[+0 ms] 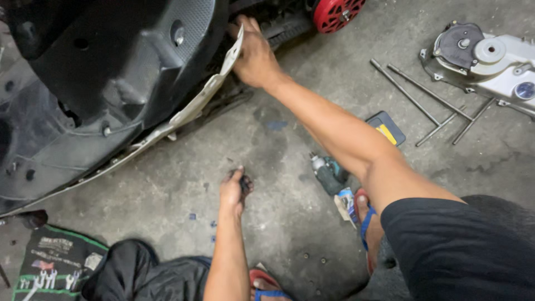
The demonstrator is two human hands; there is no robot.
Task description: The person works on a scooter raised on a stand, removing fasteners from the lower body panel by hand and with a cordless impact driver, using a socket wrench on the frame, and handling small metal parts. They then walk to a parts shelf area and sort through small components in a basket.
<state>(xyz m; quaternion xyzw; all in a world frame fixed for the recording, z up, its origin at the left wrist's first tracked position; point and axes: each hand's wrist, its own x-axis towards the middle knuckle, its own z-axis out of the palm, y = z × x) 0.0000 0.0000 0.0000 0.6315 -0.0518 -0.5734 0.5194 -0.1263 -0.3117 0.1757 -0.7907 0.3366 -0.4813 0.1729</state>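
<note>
My right hand [254, 54] reaches forward and grips the edge of a scooter's black and white body panel [128, 72] at the top of the head view. My left hand [233, 189] hangs low over the concrete floor with its fingers closed on a small dark part [246, 183]. The panel fills the upper left and hides what lies behind it.
A cordless driver [329, 173] lies on the floor by my right foot. A black and yellow case [385, 128], several long metal rods [429, 103] and a grey engine cover [490, 58] lie at the right. A tool pouch [53, 262] sits at bottom left. A red wheel [336, 12] shows at the top.
</note>
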